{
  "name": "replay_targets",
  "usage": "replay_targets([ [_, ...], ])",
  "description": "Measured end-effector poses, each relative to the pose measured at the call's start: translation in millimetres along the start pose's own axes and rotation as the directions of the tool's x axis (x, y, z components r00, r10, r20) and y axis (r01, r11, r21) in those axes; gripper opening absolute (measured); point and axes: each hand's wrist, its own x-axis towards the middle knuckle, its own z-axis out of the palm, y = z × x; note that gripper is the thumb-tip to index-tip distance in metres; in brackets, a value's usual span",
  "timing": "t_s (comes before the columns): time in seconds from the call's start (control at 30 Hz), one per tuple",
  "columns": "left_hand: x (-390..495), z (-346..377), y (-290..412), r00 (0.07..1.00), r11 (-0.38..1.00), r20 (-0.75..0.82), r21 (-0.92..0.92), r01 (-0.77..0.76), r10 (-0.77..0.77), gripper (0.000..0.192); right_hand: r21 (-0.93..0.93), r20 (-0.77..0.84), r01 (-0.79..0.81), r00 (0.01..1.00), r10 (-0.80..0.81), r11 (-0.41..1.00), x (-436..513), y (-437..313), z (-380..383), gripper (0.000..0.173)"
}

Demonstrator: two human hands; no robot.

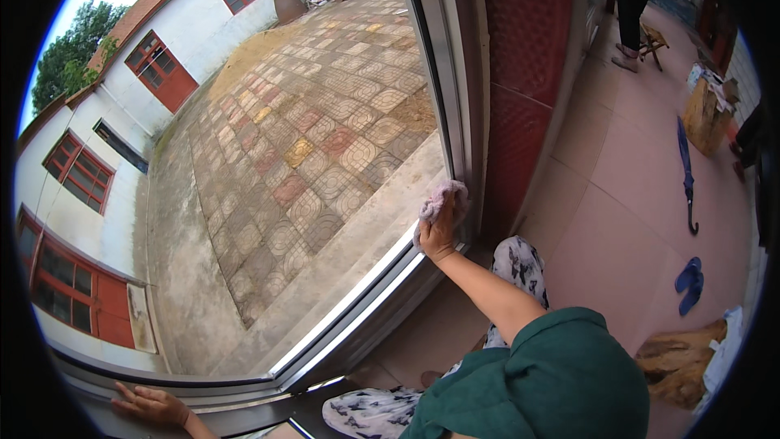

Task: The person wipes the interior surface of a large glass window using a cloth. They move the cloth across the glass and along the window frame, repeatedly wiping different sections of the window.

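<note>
My right hand (440, 233) presses a crumpled pale purple cloth (443, 200) into the lower corner of a metal-framed window or door. The cloth lies against the upright post (448, 73) where it meets the silver bottom rail (359, 299). At the lower left, my left hand (152, 407) rests on the grey frame (213, 391) with its fingers spread and nothing in it. Whether a glass pane fills the frame I cannot tell. My patterned trousers (521, 265) and green top (548, 378) show below my arms.
Outside lies a patterned paved courtyard (304, 152) beside white buildings with red doors (164, 76). Right of the post is a dark red panel (524, 30). On the tiled floor are a blue umbrella (685, 164), blue slippers (690, 286), wooden stumps (704, 113) and a folding stool (653, 42). A person (632, 6) stands behind.
</note>
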Motion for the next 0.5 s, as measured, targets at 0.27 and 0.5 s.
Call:
replay_targets([
  [0.27, -11, 1, 9, 0.983, 0.977, 0.016, -0.115, 0.182, -0.181, 0.04, 0.299, 0.139, 0.158, 0.968, -0.207, 0.941, -45, -98, 7, 0.06],
  [0.5, -9, -1, 15, 0.979, 0.964, 0.034, -0.173, 0.203, -0.2, 0.043, 0.659, 0.274, 0.558, 0.445, -0.852, 0.504, 34, -270, 17, 0.047],
])
